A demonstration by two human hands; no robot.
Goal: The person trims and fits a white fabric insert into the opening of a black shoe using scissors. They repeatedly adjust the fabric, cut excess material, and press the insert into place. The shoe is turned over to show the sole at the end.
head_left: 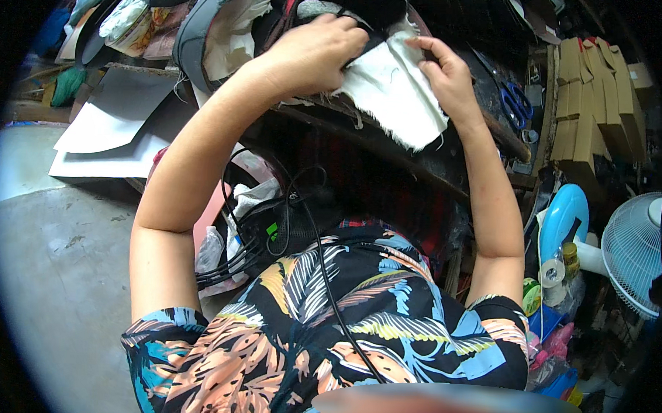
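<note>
A frayed piece of white cloth (pixel 395 91) hangs over the front edge of a dark workbench. At its upper right edge, my right hand (pixel 449 77) pinches the cloth between thumb and fingers. My left hand (pixel 315 54) is closed at the cloth's upper left, beside dark material; its fingertips are partly hidden, and what they grip is unclear. Just left of that hand lies a grey curved band (pixel 194 45), with another scrap of off-white cloth (pixel 236 36) inside its curve. Blue-handled scissors (pixel 516 104) rest on the bench to the right of my right hand.
White sheets (pixel 117 120) jut out at the left. Folded brown cardboard boxes (pixel 586 107) stand at the right, above a white-and-blue fan (pixel 636 249). Black cables (pixel 302 198) hang in front of my body. Rolls of tape (pixel 553 271) and plastic bags crowd the lower right.
</note>
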